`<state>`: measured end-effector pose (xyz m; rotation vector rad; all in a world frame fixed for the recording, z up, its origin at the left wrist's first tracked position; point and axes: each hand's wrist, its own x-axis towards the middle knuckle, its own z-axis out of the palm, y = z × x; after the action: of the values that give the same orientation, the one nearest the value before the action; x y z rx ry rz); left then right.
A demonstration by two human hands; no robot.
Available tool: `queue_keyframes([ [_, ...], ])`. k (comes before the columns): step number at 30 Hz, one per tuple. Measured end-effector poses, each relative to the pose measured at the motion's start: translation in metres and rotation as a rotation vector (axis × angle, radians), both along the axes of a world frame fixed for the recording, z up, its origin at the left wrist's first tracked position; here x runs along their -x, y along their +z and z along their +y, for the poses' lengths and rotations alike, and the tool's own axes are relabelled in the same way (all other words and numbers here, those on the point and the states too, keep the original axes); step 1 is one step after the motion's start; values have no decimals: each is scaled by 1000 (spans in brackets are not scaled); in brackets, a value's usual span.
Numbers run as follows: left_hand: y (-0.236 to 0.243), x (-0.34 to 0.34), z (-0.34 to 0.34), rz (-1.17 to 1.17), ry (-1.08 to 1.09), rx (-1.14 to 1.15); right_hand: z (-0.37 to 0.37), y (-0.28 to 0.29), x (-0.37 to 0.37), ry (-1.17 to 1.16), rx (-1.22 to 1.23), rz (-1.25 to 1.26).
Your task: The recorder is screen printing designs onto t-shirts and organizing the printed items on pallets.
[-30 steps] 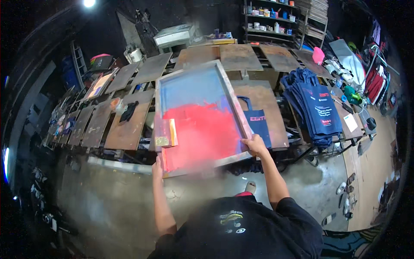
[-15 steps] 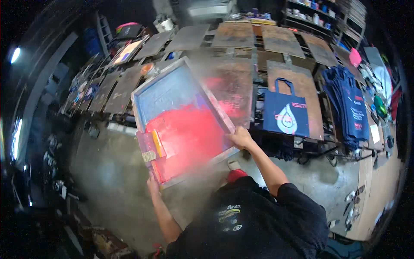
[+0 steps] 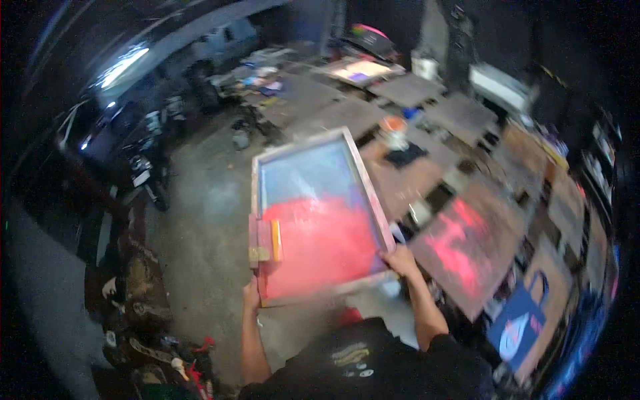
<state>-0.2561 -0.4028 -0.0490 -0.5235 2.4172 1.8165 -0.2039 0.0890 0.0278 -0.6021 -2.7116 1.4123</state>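
Observation:
Between both hands I carry a screen printing frame (image 3: 373,195) with a pale wooden border, held over the floor. Its mesh is blue at the far part and coated with bright pink-red ink (image 3: 320,247) over the near part. A squeegee (image 3: 261,241) with a wooden handle and an orange-yellow blade rests against the left side of the frame. My left hand (image 3: 251,295) is closed on the near left corner, just below the squeegee; its fingers are partly hidden. My right hand (image 3: 401,261) grips the near right corner of the border.
To the right stand several flat printing boards, one pink-stained board (image 3: 460,247) nearest. A navy tote bag (image 3: 519,327) lies on another board. A tub with orange contents (image 3: 393,130) sits beside a black cloth (image 3: 405,155). Clutter (image 3: 157,333) lines the left floor.
My view has swung left, so the boards and tote bag now appear farther right. The frame, still in both hands, has come round more upright in view and away from the boards.

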Motion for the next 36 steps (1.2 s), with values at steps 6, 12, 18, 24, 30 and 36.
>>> queue_keyframes([
  [6, -31, 36, -13, 97, 226, -67, -17, -16, 117, 172, -48, -6],
  [12, -27, 101, -43, 153, 309, -86, -65, -4, 233, 281, 8, 4],
  [18, -22, 165, -104, 142, 321, -242, -126, 29, 288, 260, -2, 11],
  [24, -55, 275, -166, 92, 245, -128, -159, -24, 368, 215, 44, -26],
  [30, -52, 360, -163, 154, 176, -165, -156, -31, 409, 108, 118, 20],
  [36, -9, 445, -129, 100, 58, -200, -137, -9, 452, -28, 125, -25],
])
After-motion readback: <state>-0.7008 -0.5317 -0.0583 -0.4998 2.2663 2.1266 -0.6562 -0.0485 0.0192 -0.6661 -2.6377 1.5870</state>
